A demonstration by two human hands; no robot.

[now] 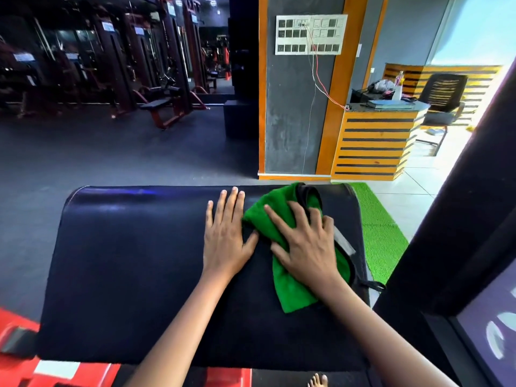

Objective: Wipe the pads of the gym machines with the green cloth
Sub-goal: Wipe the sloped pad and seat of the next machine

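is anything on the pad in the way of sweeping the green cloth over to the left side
Only the left hand: it lies flat on the black pad directly left of the green cloth, which the right hand presses down. Beyond that hand, the pad's left part shows nothing on it.

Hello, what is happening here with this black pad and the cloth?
A person is wiping a gym machine's black pad. The right hand presses the green cloth flat on the right part of the pad, fingers spread. The left hand rests flat on the bare pad just beside the cloth. More machines stand in the dark room behind.
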